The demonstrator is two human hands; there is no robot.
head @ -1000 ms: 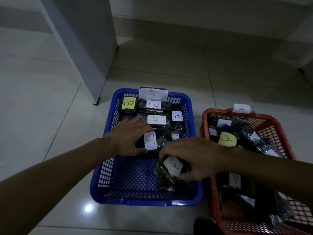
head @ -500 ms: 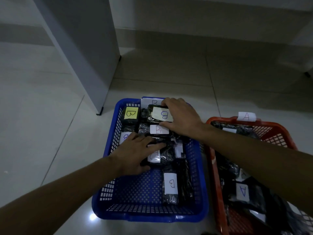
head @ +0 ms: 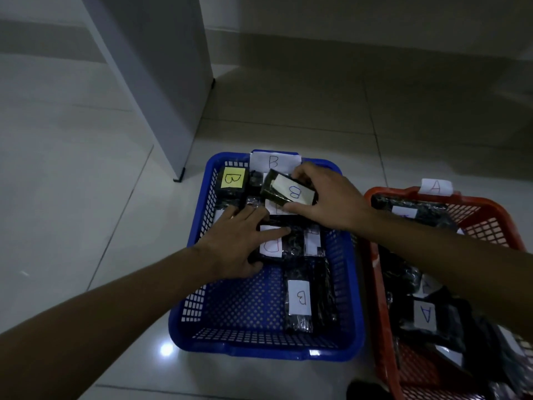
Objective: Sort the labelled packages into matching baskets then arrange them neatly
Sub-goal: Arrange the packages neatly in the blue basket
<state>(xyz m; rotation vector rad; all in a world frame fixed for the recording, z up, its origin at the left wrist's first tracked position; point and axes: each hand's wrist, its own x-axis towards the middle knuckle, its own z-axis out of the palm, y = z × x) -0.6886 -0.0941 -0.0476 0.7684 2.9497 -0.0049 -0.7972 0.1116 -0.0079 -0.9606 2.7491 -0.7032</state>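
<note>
A blue basket (head: 350, 298) tagged B stands on the floor and holds several black packages with B labels. My right hand (head: 328, 202) grips one B package (head: 288, 190), tilted, above the basket's far end. My left hand (head: 240, 243) lies flat with straight fingers on a package with a red B label (head: 271, 245) in the middle of the basket. Another B package (head: 302, 298) lies near the basket's front right. A yellow-labelled B package (head: 232, 180) sits in the far left corner. An orange basket (head: 487, 207) tagged A stands to the right, with several A packages (head: 425, 313).
A grey cabinet (head: 161, 82) stands on the tiled floor just behind and left of the blue basket. A wall runs along the back. The two baskets sit side by side with a narrow gap between them. A dark object (head: 364, 391) shows at the bottom edge.
My right hand left a B package at the basket's front right, reached to the far end and lifted another B package, now tilted. My left hand stayed pressing the middle packages.
</note>
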